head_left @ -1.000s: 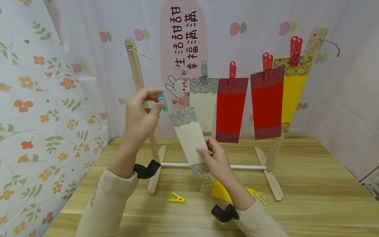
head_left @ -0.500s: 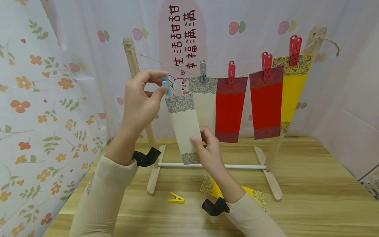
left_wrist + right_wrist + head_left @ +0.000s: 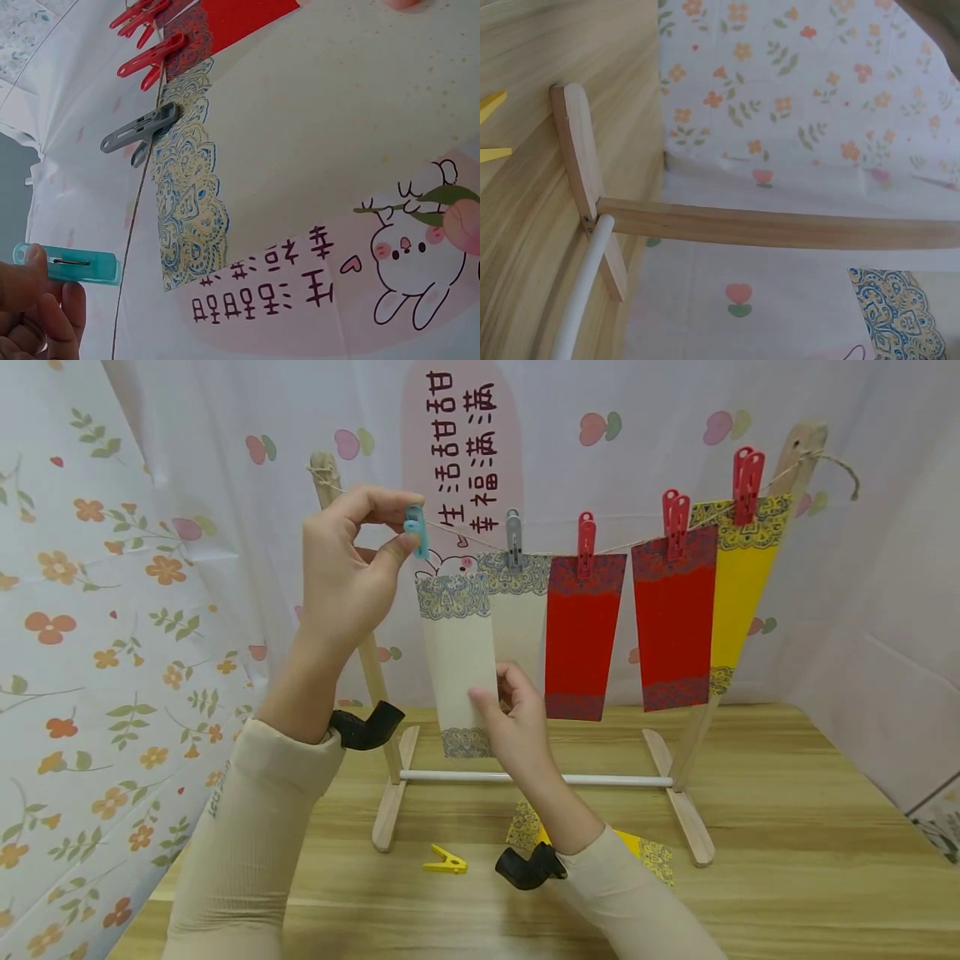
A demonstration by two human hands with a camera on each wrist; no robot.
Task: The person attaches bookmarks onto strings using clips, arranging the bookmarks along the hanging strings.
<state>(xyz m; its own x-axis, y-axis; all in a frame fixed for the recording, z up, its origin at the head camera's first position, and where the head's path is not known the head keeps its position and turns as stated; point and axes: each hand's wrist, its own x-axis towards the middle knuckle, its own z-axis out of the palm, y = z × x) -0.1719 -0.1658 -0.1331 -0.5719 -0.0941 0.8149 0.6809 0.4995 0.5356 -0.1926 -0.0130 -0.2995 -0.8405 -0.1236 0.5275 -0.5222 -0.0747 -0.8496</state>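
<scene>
My left hand (image 3: 348, 568) pinches a light blue clothespin (image 3: 416, 532) between thumb and fingers, close to the left stretch of the string (image 3: 480, 542). In the left wrist view the tip of this clothespin (image 3: 82, 265) lies beside the string. My right hand (image 3: 523, 718) holds a cream card (image 3: 459, 664) with patterned ends by its lower right edge. The card stands nearly upright, its top just below the string and its right side overlapping another cream card (image 3: 519, 635), which hangs from a grey clothespin (image 3: 513, 537). In the right wrist view only the held card's patterned end (image 3: 900, 319) shows.
Red clothespins hold two red cards (image 3: 583, 643) (image 3: 677, 627) and a yellow card (image 3: 757, 560) on the string. A wooden stand (image 3: 377, 685) with a white crossbar (image 3: 615, 781) carries the string. On the table lie a yellow clothespin (image 3: 446, 860) and another yellow card (image 3: 656, 858).
Both hands have risen. My left hand has brought the blue clothespin up to string height; my right hand has moved the cream card up and left and turned it more upright.
</scene>
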